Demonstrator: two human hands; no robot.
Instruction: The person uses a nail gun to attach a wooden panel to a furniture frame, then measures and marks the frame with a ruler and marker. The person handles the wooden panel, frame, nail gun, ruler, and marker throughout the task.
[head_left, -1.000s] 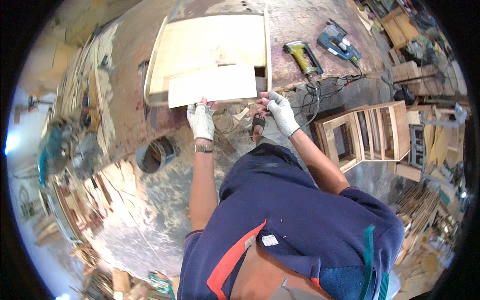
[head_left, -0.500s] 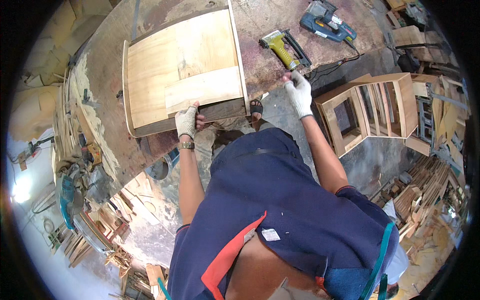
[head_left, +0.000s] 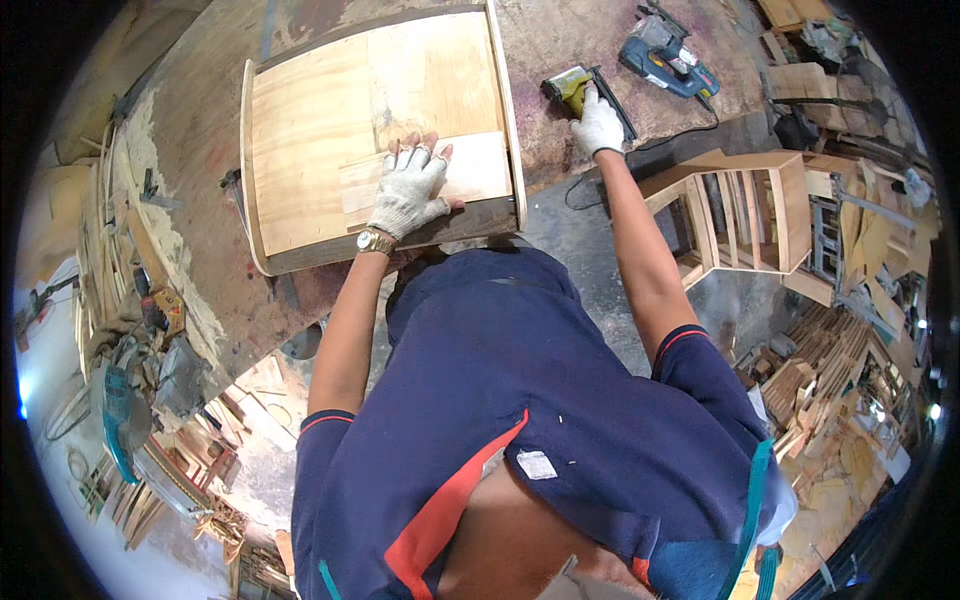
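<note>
My left hand [head_left: 409, 190], in a white knit glove with a wristwatch, presses flat on a pale plywood strip [head_left: 480, 168] lying inside a shallow wooden tray-like frame [head_left: 300, 130] on the workbench. My right hand [head_left: 600, 122], also gloved, reaches out to the right and rests on a yellow-green nail gun [head_left: 572, 88] lying on the bench top; its fingers close over the tool's body.
A blue power tool [head_left: 665, 57] with a black cord lies beyond the nail gun. A wooden shelf unit [head_left: 745, 215] stands on the floor at right beside stacks of wood offcuts [head_left: 830, 350]. Scrap wood and tools crowd the left edge [head_left: 130, 300].
My right hand left the frame's near edge and moved right onto the nail gun. My left hand slid up onto the plywood strip, which now lies flat in the frame.
</note>
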